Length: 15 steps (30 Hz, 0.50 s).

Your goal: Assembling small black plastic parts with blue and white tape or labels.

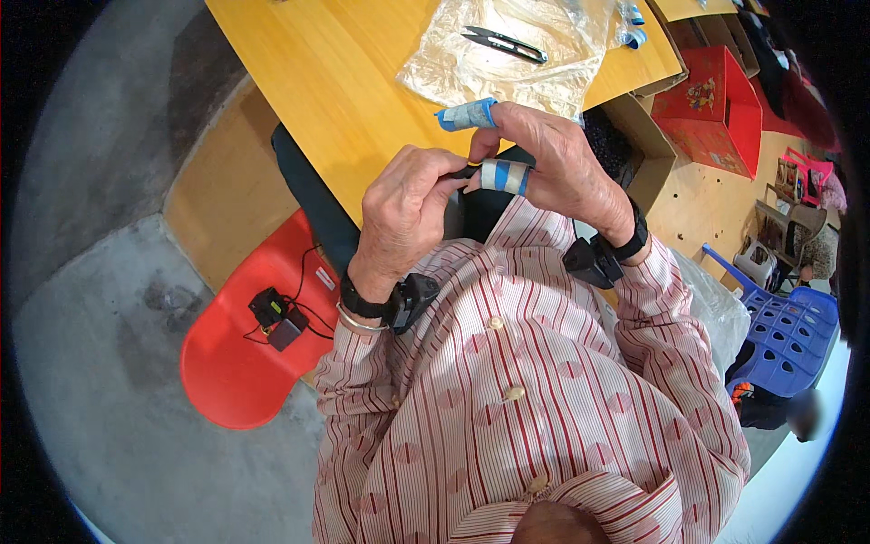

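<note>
Pinching a dark piece (463, 171), our left hand (404, 201) worked beside our right hand (567, 161) (grip unclear); steadiness seemed needed next.

A yellow wooden table (308, 86) bears a crumpled clear plastic sheet (517, 83)

Smooth wooden table (331, 91), crinkled plastic sheet (535, 83)

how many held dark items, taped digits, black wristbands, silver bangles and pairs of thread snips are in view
Held dark item: 1
Taped digits: 2
Black wristbands: 2
Silver bangle: 1
Thread snips: 1
Total: 7
</note>
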Each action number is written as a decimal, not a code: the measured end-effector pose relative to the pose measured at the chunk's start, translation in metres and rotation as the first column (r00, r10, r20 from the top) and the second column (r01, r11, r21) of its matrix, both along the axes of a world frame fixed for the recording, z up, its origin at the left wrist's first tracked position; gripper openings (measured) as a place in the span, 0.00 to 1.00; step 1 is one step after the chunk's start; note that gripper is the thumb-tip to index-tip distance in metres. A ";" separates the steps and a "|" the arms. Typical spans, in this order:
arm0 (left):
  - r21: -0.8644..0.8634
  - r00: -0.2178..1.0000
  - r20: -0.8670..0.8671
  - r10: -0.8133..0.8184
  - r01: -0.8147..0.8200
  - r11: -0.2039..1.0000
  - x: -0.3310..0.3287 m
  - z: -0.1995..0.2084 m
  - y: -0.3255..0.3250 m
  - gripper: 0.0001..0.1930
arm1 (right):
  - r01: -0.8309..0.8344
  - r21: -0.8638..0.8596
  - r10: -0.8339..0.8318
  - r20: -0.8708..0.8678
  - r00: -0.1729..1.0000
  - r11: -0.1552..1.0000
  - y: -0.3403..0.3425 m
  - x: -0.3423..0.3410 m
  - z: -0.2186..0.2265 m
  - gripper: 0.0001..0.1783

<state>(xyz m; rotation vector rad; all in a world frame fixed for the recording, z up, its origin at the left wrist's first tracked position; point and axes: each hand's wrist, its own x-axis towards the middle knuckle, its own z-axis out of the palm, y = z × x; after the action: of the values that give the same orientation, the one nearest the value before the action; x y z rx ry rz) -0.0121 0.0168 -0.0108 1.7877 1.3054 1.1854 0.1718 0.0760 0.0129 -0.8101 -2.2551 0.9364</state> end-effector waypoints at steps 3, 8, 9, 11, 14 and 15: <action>0.065 1.000 -0.007 -0.023 0.023 0.998 0.001 -0.005 0.000 0.11 | 0.035 -0.025 -0.035 0.012 0.999 0.999 0.001 0.001 -0.004 0.27; 0.125 0.998 -0.041 -0.037 0.042 0.991 0.002 -0.006 0.001 0.08 | 0.042 0.006 -0.042 -0.021 0.999 0.999 -0.001 0.002 -0.011 0.29; 0.124 0.998 -0.041 -0.038 0.042 0.991 0.003 -0.006 0.000 0.08 | 0.043 0.005 -0.043 -0.021 0.999 0.999 -0.001 0.002 -0.012 0.29; 0.051 1.000 -0.008 -0.017 0.018 0.999 0.005 -0.007 -0.002 0.08 | 0.035 -0.049 -0.032 0.047 0.998 0.998 0.000 0.003 -0.014 0.28; -0.012 1.000 -0.005 0.012 -0.012 1.000 0.005 -0.012 -0.006 0.07 | 0.022 -0.125 -0.013 0.070 0.997 0.992 0.000 0.003 -0.014 0.28; -0.013 1.000 -0.007 0.013 -0.013 1.000 0.006 -0.013 -0.007 0.07 | 0.021 -0.126 -0.013 0.069 0.998 0.992 0.000 0.003 -0.012 0.28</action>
<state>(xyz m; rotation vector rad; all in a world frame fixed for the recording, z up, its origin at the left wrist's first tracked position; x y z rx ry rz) -0.0062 0.0099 -0.0242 1.7782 1.3276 1.1762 0.1748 0.0763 0.0008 -0.9282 -2.2604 1.0684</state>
